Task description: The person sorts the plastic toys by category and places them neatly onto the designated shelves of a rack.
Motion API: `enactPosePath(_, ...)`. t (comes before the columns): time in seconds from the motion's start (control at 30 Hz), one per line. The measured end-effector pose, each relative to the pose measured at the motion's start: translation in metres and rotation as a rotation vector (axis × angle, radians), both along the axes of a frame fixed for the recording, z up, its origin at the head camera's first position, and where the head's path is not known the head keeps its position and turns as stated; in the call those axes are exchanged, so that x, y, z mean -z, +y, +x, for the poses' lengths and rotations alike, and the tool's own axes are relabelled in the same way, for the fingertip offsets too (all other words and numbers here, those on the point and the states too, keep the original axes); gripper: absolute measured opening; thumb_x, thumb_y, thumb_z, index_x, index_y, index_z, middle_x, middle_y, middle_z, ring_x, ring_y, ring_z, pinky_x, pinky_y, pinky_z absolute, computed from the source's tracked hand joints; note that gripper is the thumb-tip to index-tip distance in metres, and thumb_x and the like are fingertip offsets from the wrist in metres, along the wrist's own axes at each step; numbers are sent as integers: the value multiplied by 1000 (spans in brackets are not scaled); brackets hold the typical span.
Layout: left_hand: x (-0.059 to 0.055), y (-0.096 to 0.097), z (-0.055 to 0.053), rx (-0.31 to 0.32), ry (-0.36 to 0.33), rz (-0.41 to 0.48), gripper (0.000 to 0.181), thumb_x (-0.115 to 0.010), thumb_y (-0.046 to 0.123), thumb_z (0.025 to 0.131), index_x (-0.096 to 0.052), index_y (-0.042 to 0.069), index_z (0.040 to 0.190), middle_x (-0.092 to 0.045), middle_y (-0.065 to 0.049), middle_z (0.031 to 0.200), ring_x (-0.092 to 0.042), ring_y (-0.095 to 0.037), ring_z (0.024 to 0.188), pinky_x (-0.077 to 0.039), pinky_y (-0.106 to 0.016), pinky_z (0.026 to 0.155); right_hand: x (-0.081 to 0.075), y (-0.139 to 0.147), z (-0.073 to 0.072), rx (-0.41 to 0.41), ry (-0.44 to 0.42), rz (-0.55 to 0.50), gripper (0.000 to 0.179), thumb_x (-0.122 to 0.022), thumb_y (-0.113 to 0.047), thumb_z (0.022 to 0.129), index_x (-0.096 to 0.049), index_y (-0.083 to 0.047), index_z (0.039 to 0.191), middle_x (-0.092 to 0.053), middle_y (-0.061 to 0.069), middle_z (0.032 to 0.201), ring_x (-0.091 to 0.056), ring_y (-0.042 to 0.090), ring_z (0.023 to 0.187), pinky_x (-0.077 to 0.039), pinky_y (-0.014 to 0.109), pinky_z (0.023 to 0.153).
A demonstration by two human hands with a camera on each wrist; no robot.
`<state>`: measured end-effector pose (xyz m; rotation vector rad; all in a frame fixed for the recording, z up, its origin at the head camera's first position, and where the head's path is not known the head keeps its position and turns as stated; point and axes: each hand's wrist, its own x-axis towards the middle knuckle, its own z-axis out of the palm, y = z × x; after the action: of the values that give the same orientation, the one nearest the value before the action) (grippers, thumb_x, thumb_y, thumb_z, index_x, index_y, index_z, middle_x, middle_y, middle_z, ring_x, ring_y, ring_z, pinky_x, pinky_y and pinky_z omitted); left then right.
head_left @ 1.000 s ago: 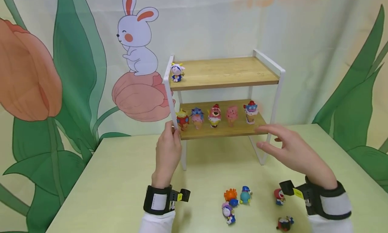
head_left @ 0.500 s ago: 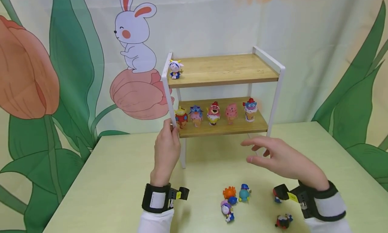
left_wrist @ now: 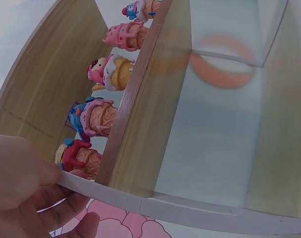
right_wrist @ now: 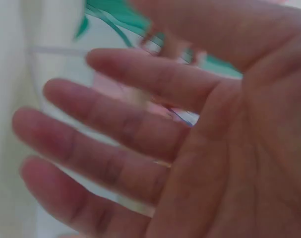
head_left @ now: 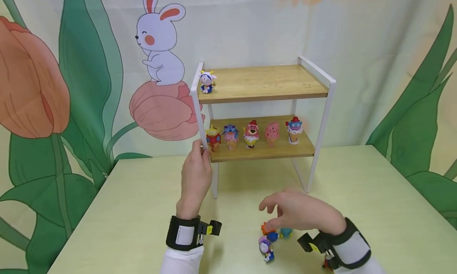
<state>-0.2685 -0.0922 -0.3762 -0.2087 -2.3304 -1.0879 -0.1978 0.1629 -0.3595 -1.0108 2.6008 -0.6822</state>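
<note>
My left hand [head_left: 195,177] grips the white left post [head_left: 198,111] of a two-tier wooden shelf; in the left wrist view its thumb and fingers lie on either side of that post [left_wrist: 115,195]. With fingers apart and nothing held, my right hand [head_left: 303,209] hovers over toy figurines on the table. Beneath it are an orange figurine [head_left: 264,228] and a teal one [head_left: 286,232], both partly covered by the hand. A purple-hooded figurine [head_left: 265,247] lies just nearer to me. The right wrist view shows the spread fingers, blurred.
Several ice-cream-cone figurines stand in a row on the lower board, among them a pink one [head_left: 272,133] and a blue one with a red hat [head_left: 294,130]. A white-hooded figurine [head_left: 207,82] sits on the upper board [head_left: 264,83]. A reddish figurine [head_left: 326,263] is mostly hidden by the right wrist.
My right hand has moved left and down, from beside the lower board to above the loose figurines. My left hand keeps its grip on the post.
</note>
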Motion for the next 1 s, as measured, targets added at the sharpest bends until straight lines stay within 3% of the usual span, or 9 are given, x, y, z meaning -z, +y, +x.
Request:
enactPosePath(0.2, 2, -1, 0, -15, -4, -1, 25, -50, 8, 102, -50, 0, 126, -65, -16, 98, -63, -28, 78, -54, -41, 64, 23, -25, 0, 22, -79, 102, 46, -82, -38, 78, -68, -14, 115, -65, -10, 97, -56, 13, 91, -47, 29, 76)
enactPosePath(0.4, 1, 1, 0, -2, 6, 0, 28, -50, 7, 102, -48, -1, 128, -65, -19, 104, -65, -29, 82, -55, -42, 67, 36, -33, 1, 35, -83, 170, 37, -84, -28, 75, -70, -10, 105, -56, -9, 71, -49, 11, 80, -43, 27, 67)
enactPosePath(0.53, -1, 1, 1, -7, 14, 2, 27, -50, 6, 101, -49, -1, 128, -65, -19, 102, -64, -29, 80, -55, -41, 65, 43, -36, 1, 48, -86, 180, 27, -84, -22, 74, -70, -10, 94, -56, -11, 72, -49, 11, 83, -43, 27, 68)
enactPosePath(0.67, -2, 2, 2, -8, 14, -5, 28, -50, 6, 102, -49, -2, 128, -66, -19, 102, -64, -29, 80, -55, -41, 65, 49, -41, 2, 54, -122, 178, 18, -83, -18, 74, -66, -12, 77, -53, -9, 69, -46, 8, 66, -40, 25, 58)
enactPosePath(0.77, -2, 2, 2, -11, 12, -6, 28, -50, 7, 102, -48, -1, 129, -66, -19, 102, -65, -29, 80, -55, -41, 64, 53, -47, 5, 54, -117, 203, 25, -82, -17, 74, -58, -15, 68, -45, -8, 63, -40, 8, 59, -31, 25, 51)
enactPosePath(1.0, -2, 1, 3, -9, 13, -2, 29, -52, 6, 101, -48, -2, 128, -66, -20, 104, -66, -31, 83, -56, -43, 67, 55, -51, 8, 61, -47, 259, 27, -83, -12, 72, -56, -16, 68, -48, -7, 67, -43, 9, 63, -36, 25, 54)
